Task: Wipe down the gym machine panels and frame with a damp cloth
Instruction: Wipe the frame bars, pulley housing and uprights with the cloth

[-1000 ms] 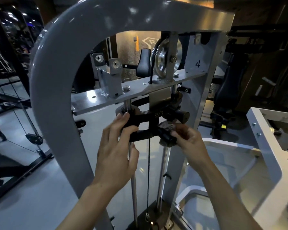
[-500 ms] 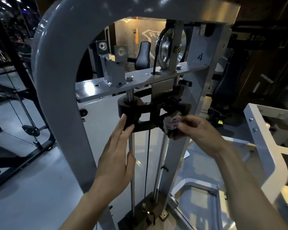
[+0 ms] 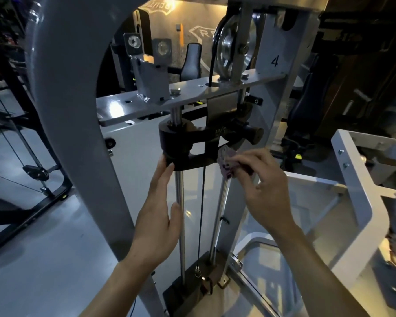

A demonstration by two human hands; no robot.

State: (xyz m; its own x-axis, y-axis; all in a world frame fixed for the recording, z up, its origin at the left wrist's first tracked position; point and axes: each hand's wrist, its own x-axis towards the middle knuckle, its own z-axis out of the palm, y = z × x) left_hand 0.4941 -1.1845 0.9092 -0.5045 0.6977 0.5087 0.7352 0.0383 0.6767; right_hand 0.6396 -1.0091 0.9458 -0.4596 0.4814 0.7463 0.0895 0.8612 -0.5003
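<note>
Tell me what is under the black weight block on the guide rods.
Under the black weight block: two chrome guide rods, a thin black cable, and a dark base plate. The left hand touches its underside; the right hand and crumpled purple cloth cover its right end.

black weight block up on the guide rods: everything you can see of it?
The black weight block looks like dull cast metal, wide and flat, with a rounded left end and pale gaps cut through its middle. It sits high on two chrome guide rods, just under the grey crossbar. A stubby black peg juts right. The left hand touches its lower left edge with straight fingers; the right hand pinches a cloth at its lower right.
</note>
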